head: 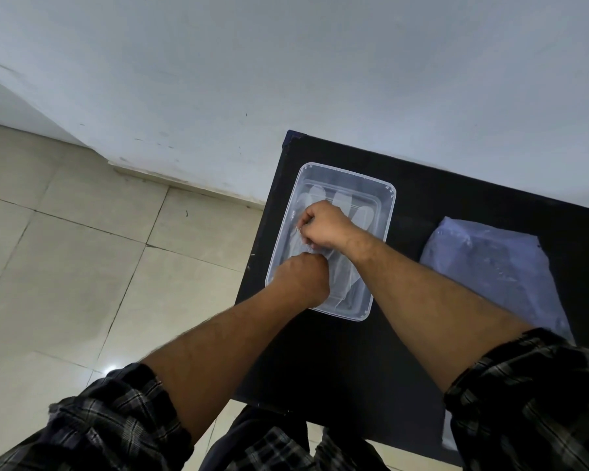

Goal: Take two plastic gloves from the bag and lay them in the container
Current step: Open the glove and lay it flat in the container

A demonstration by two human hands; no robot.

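A clear plastic container (386, 205) lies on the black table (456, 198), near its left edge. Inside it lies a thin see-through plastic glove (342, 278), its fingers spread toward the far end. Both of my hands are inside the container, over the glove. My right hand (323, 226) is closed, pinching the glove's film near the middle. My left hand (303, 277) is closed just in front of it, gripping the glove's near part. I cannot tell whether one or two gloves lie there. The bluish plastic bag (490, 266) lies flat to the right of the container.
The table's left edge runs right beside the container, with tiled floor (82, 266) below. A white wall (286, 79) stands behind the table. My checked sleeves are rolled up at the bottom of the view.
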